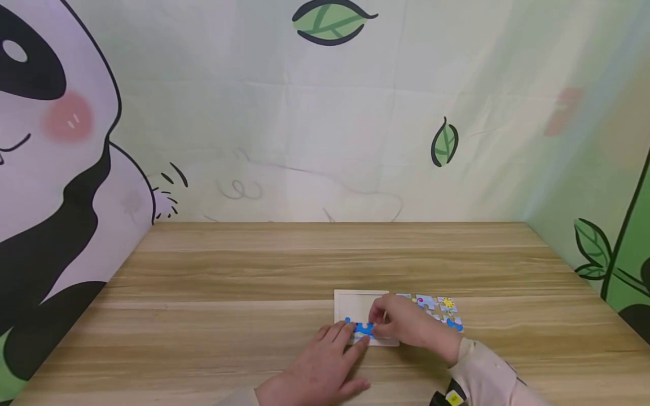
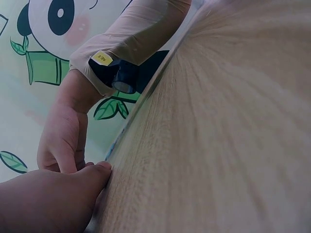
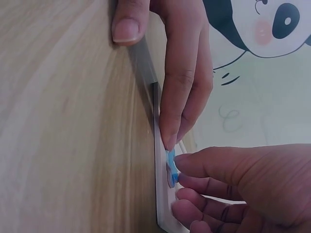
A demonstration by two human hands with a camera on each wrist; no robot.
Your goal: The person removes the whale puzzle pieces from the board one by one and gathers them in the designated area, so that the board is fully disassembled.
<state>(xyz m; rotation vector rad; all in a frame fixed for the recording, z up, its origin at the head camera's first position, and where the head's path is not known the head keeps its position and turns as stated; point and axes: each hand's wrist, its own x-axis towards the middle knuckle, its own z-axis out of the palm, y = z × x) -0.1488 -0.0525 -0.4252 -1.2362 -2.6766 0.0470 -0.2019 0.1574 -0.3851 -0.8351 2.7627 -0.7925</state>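
A pale puzzle tray (image 1: 350, 292) lies flat on the table, with blue jigsaw pieces (image 1: 363, 328) along its near side. My left hand (image 1: 321, 361) reaches in from the left, fingers extended, its fingertips resting on the pieces at the tray's near-left corner. Over the near-right part of the tray, my right hand (image 1: 408, 322) pinches a blue puzzle piece between thumb and forefinger; the fingers hide most of it. The right wrist view shows the blue piece (image 3: 172, 167) low on the tray, between the fingertips of both hands.
Loose picture pieces (image 1: 447, 304), one with a yellow sun, lie on the table (image 1: 244, 327) right of the tray, partly behind the right forearm. A printed backdrop (image 1: 325, 113) with a panda and leaves stands behind the table.
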